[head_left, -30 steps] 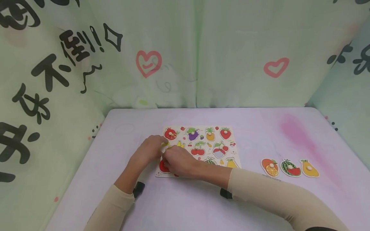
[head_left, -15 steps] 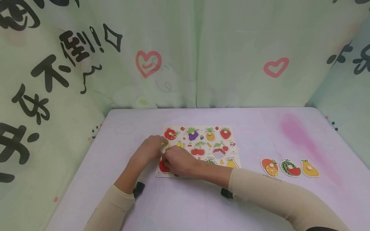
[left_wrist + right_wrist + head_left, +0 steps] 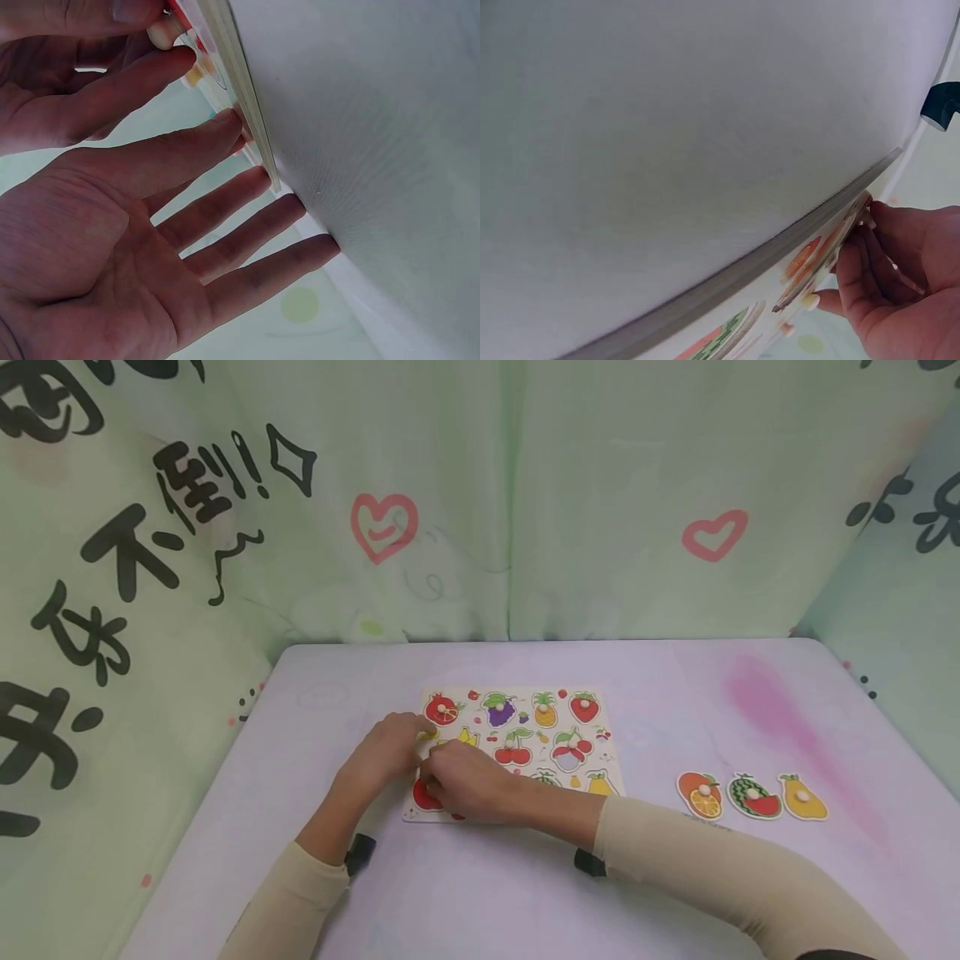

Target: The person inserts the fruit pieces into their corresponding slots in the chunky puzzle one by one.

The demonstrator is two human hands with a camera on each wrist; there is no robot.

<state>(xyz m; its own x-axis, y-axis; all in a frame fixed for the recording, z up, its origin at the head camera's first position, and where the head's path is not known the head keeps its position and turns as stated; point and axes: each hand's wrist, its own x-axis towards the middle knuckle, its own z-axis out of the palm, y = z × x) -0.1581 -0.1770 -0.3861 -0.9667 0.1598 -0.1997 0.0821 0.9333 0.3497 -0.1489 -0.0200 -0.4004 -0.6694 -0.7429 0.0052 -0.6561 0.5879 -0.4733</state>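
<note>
- Cream, flat rectangular fruit-printed puzzle board point(image 3: 611, 760): lying on the pale lilac tabletop point(image 3: 660, 710), near-left part beneath the hands.
- Red, rounded fruit piece point(image 3: 426, 795) with pale wooden knob point(image 3: 161, 34): at the board's near-left corner, the knob seemingly pinched between thumb and finger of the right hand point(image 3: 468, 781).
- Left hand point(image 3: 386, 752): fingers extended, touching the board's left edge, no piece in grasp.
- Step in hand, by judgement: working the red piece at its place — seating or lifting, cannot tell.
- Next move: would call for a steady board and the piece aligned with its outline.
- Loose pieces, knobbed, in a row well right of the board: orange citrus piece point(image 3: 700, 795); green-striped watermelon piece point(image 3: 754, 796); yellow pear piece point(image 3: 804, 797).
- Obstruction: right forearm, beige-sleeved point(image 3: 675, 852), crossing the near-right portion — board's own watermelon and pear pictures partly covered.
- Backdrop: pale green printed curtain point(image 3: 600, 577).
</note>
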